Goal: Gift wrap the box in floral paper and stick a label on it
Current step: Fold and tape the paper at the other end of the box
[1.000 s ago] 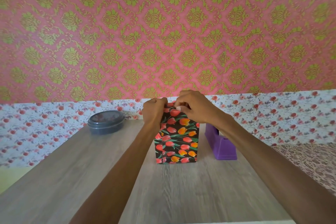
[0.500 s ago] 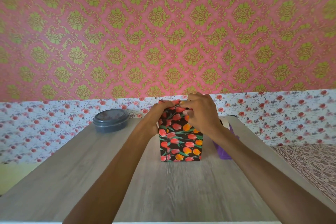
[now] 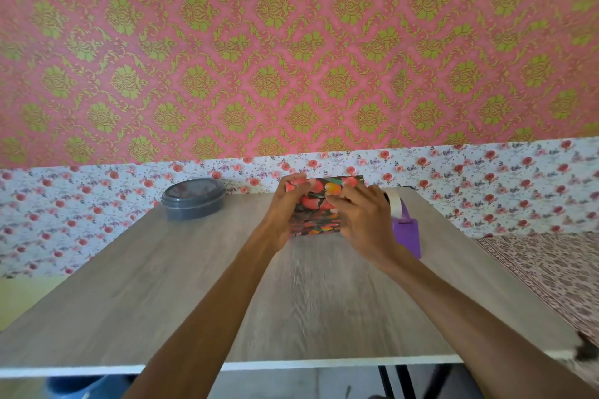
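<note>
1. The box wrapped in black floral paper with red and orange tulips sits on the grey wood-grain desk, toward its far edge at 12 o'clock.
2. The left hand lies against the box at 9 o'clock, the right hand at 3 o'clock.
3. The round dark grey lidded plastic container stands at 10 o'clock, well apart from the box.
4. The purple plastic tape dispenser stands just beside the right hand, at 2 o'clock.

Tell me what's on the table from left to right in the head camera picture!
Grey lidded container → left hand → floral-wrapped box → right hand → purple tape dispenser.
</note>
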A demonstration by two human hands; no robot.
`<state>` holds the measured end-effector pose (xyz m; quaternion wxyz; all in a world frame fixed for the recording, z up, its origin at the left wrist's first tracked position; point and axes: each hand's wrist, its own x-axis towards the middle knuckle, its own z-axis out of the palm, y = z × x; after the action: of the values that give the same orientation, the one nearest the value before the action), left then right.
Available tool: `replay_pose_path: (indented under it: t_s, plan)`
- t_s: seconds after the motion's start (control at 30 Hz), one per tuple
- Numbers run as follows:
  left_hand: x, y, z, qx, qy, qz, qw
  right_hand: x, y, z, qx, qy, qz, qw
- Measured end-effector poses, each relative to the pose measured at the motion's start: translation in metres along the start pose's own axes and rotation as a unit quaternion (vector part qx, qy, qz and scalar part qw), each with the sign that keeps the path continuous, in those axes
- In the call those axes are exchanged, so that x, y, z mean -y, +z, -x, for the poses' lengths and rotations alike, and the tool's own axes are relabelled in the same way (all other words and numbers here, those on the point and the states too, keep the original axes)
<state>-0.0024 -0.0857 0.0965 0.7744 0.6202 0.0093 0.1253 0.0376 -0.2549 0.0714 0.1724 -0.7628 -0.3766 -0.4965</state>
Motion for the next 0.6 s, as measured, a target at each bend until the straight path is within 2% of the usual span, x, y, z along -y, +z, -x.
replay_pose_path:
  t_s: [0.1,0.2,0.43,0.6]
  plan:
    - [0.01,-0.01,0.0,0.044,-0.026,-0.078,0.996,0.0,0.004,0.014,-0.017,-0.023,0.015,0.999]
    - [0.014,-0.014,-0.002,0.04,-0.017,-0.073,0.996,-0.001,0.008,0.022,-0.042,-0.045,0.008,0.998]
    - [0.019,-0.023,-0.005,0.034,-0.013,-0.069,0.997,-0.01,0.015,0.031,-0.057,0.032,-0.081,0.995]
    - [0.021,-0.017,-0.006,0.018,-0.024,-0.056,0.998,-0.012,0.016,0.034,-0.054,0.058,-0.058,0.995]
